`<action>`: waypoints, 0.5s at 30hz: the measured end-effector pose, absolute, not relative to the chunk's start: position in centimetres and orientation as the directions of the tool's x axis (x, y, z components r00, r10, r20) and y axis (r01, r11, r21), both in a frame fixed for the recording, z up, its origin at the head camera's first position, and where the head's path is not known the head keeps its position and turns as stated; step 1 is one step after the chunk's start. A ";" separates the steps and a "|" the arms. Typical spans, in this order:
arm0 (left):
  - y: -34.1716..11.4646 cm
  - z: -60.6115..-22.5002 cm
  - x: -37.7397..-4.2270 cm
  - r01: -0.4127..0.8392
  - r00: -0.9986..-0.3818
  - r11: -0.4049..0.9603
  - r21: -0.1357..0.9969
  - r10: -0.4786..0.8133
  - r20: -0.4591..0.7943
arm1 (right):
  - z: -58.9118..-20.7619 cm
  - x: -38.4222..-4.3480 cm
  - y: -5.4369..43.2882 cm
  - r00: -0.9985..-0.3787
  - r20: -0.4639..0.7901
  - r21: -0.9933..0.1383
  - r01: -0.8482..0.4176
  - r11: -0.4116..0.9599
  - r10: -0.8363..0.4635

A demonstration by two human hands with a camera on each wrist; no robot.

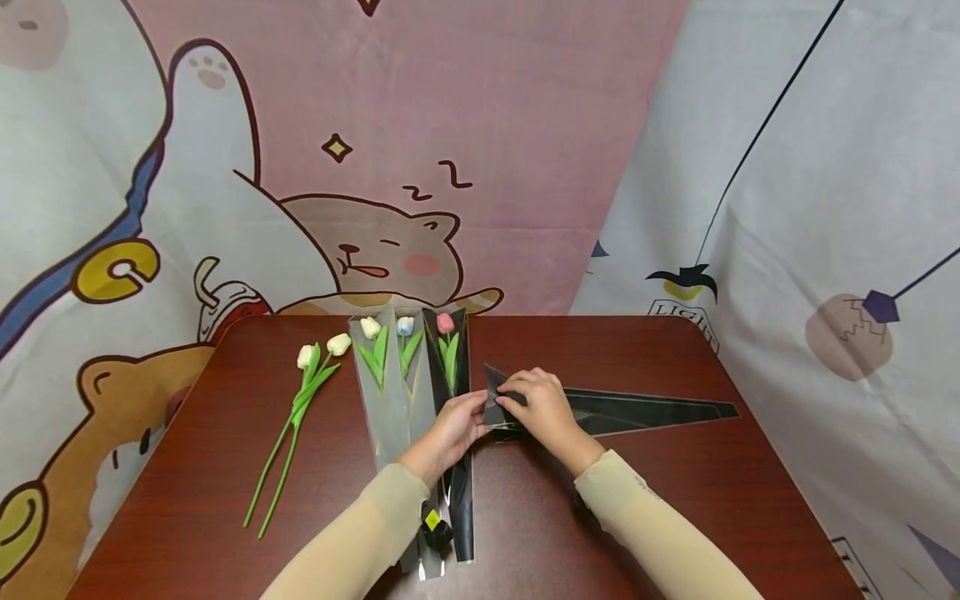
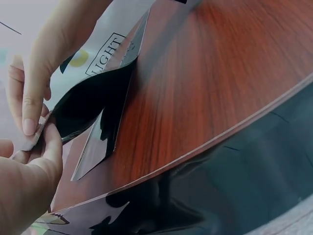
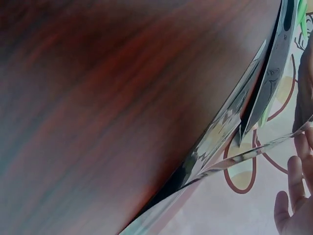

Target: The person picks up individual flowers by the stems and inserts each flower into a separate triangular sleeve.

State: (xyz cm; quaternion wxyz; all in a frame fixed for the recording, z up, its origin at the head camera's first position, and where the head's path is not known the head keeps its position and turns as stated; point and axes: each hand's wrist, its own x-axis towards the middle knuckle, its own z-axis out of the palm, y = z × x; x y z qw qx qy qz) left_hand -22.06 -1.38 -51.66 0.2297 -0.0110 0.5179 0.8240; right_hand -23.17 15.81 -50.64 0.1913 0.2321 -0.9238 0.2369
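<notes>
A long, tapering black flower sleeve (image 1: 652, 412) with a clear face lies across the right of the table, its wide end lifted between both hands. My left hand (image 1: 457, 427) pinches that wide end at its left edge, as the left wrist view also shows. Just to the right, my right hand (image 1: 546, 407) pinches the same end from above with thumb and fingers. In the left wrist view the sleeve (image 2: 93, 95) bulges open near the hands. No flower shows inside the part of it that I can see.
Left of the hands lie sleeved tulips side by side: a white tulip (image 1: 370, 327), a blue tulip (image 1: 406, 326) and a pink tulip (image 1: 446, 323). Two loose white tulips (image 1: 303, 400) lie farther left. A small black object with a yellow label (image 1: 435, 532) rests on the sleeves.
</notes>
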 end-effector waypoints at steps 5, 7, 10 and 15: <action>-1.3 -51.7 -22.1 -0.379 -0.900 -0.344 0.859 0.351 -0.257 | -50.8 -23.4 15.8 -0.791 0.514 -0.346 -0.545 0.764 -0.332; -1.3 -51.6 -22.1 -0.378 -0.903 -0.343 0.860 0.341 -0.261 | -50.8 -23.4 15.8 -0.783 0.524 -0.345 -0.554 0.758 -0.334; -1.4 -51.5 -22.1 -0.378 -0.909 -0.355 0.855 0.315 -0.272 | -50.8 -23.4 15.8 -0.774 0.528 -0.335 -0.568 0.752 -0.350; -1.4 -51.4 -22.0 -0.368 -0.918 -0.382 0.848 0.292 -0.267 | -50.6 -23.3 15.7 -0.775 0.523 -0.329 -0.567 0.755 -0.355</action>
